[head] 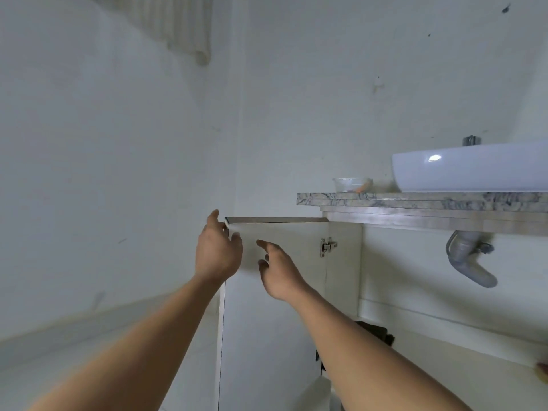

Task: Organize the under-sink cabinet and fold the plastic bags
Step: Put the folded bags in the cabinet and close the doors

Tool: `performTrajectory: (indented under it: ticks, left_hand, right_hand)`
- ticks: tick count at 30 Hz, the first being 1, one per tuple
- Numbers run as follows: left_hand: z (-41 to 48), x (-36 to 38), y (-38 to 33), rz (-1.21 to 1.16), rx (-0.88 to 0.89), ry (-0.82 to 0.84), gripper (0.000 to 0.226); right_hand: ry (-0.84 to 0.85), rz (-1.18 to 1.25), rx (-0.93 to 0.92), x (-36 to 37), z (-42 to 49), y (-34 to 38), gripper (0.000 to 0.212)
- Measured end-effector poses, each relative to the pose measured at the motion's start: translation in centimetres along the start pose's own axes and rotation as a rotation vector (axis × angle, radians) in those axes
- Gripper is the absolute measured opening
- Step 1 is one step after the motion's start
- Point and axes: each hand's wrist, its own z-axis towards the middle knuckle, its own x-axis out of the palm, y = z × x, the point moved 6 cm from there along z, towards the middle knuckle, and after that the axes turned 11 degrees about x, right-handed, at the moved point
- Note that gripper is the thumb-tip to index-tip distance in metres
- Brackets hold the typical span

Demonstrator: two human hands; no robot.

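Head view: both bare arms reach forward toward an open cabinet door (261, 336) below a sink. The left hand (218, 253) is at the door's upper outer corner, spread wide, thumb raised on one side of the edge and fingers on the other; whether it actually touches the edge I cannot tell. The right hand (278, 271) hovers just right of the left hand, in front of the door's inner face, holding nothing, its fingers loose and apart with the forefinger stretched out. Right of the right hand a metal hinge (327, 247) joins the door to the cabinet (415, 292), whose pale inside lies open further right. A grey drain pipe (465, 262) bends down from the cabinet's top, well right of both hands. Beyond the right forearm, low in the cabinet, sits a dark bundle (376, 332), too hidden to tell what it is. Above and right of the hands, a marbled table (415, 200) carries a white basin (468, 170) and, left of it, a small clear tub (348, 185).
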Motion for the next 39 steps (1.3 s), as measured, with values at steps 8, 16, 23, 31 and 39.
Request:
performTrajectory:
  ticks: [8, 16, 23, 31, 39]
  left_hand:
    - [-1.2, 1.0, -4.2, -0.146, 0.16, 0.047, 0.028]
    - [-4.8, 8.0, -12.5, -0.435, 0.364, 0.023, 0.008]
    - [-9.1, 18.2, -20.5, -0.425, 0.575, 0.369, 0.039]
    - [-12.2, 29.6, -24.5, -0.141, 0.673, 0.681, 0.077]
    - [-10.2, 36.1, -22.7, -0.088, 0.698, 0.702, 0.079]
  right_hand:
    - [0.005, 0.379, 0.231, -6.0, -2.1, -1.5, 0.032]
    - [0.208, 0.617, 0.403, -14.6, -6.6, -7.8, 0.028]
    - [-0.001, 0.697, 0.599, -24.5, -10.1, -16.0, 0.03]
    - [-0.479, 0.22, 0.351, -32.5, -13.1, -20.8, 0.04]
    - [-0.349, -0.712, 0.328, -30.6, -11.2, -26.8, 0.064]
